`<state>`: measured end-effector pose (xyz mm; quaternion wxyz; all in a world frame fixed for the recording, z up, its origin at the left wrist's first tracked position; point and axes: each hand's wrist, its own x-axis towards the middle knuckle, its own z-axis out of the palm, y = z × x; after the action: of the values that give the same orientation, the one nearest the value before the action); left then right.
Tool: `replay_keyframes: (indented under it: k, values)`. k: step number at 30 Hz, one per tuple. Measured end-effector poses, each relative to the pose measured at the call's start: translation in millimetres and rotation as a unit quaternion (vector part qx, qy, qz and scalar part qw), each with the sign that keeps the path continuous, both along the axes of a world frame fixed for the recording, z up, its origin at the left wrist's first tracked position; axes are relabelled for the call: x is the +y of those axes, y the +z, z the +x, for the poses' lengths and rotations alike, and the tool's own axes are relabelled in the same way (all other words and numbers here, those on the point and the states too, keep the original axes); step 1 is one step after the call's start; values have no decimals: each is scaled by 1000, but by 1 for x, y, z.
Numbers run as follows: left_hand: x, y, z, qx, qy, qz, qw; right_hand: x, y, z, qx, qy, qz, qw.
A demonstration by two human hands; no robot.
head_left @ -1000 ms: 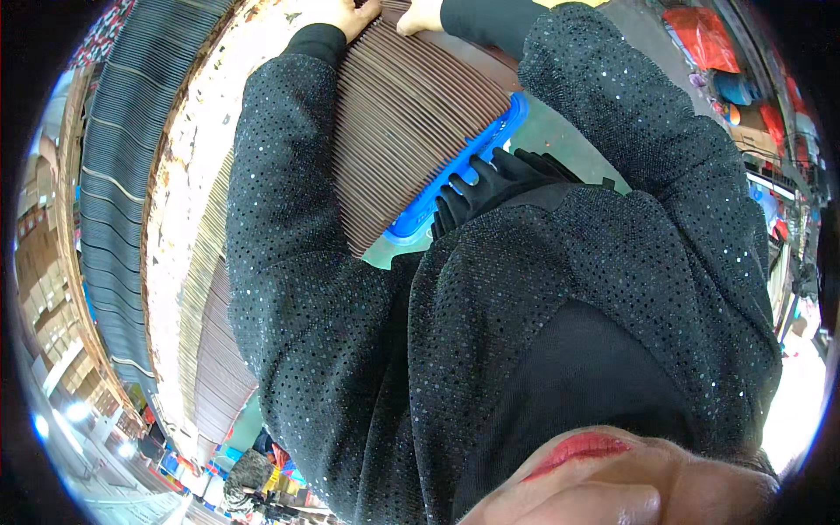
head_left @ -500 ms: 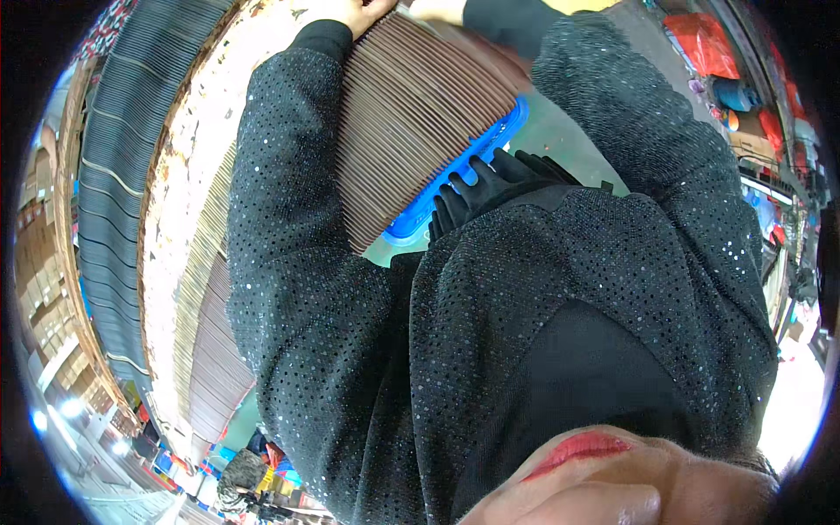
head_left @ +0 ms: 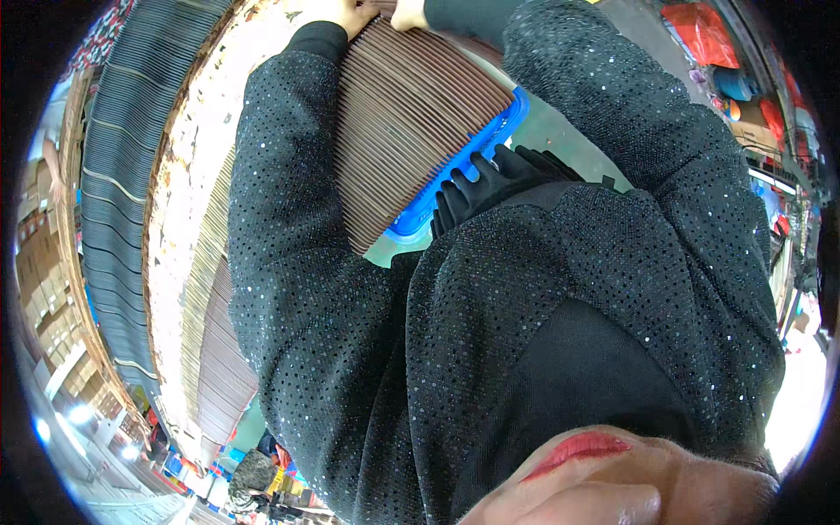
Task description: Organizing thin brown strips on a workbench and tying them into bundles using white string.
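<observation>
My left hand [head_left: 348,16] is at the top edge of the head view, its fingers curled by the far end of a long row of thin brown strips [head_left: 411,105] packed side by side. Close to its right, my right hand [head_left: 409,14] has its fingers bent down at the same end of the row. Between the two hands shows a bit of something brown; the frame edge cuts off much of the fingers, so what they grip is unclear. The row's near end lies over a blue plastic basket [head_left: 420,219], whose rim shows close to my body.
Left of my arm runs a worn whitish surface [head_left: 188,114] with yellowish strips [head_left: 210,214] on it. Beyond it lies a long row of black ribbed pieces [head_left: 127,166]. Stacked cartons [head_left: 44,271] and another person's arm [head_left: 54,166] are farther left. A red bag [head_left: 700,35] is at upper right.
My right hand has moved left and nearer, down to the brown strips beside my left hand. My left hand has shifted slightly left.
</observation>
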<state>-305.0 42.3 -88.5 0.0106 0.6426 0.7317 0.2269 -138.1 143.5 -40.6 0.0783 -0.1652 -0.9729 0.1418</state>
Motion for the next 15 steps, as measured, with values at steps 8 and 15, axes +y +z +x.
replay_keyframes:
  k: [8,15]
  values:
    - [1,25,22,-58,54,-90,993,3,47,28,-60,-107,-178,976]
    - [-9,19,13,-27,49,-79,995,-10,27,16,-43,-50,-139,988]
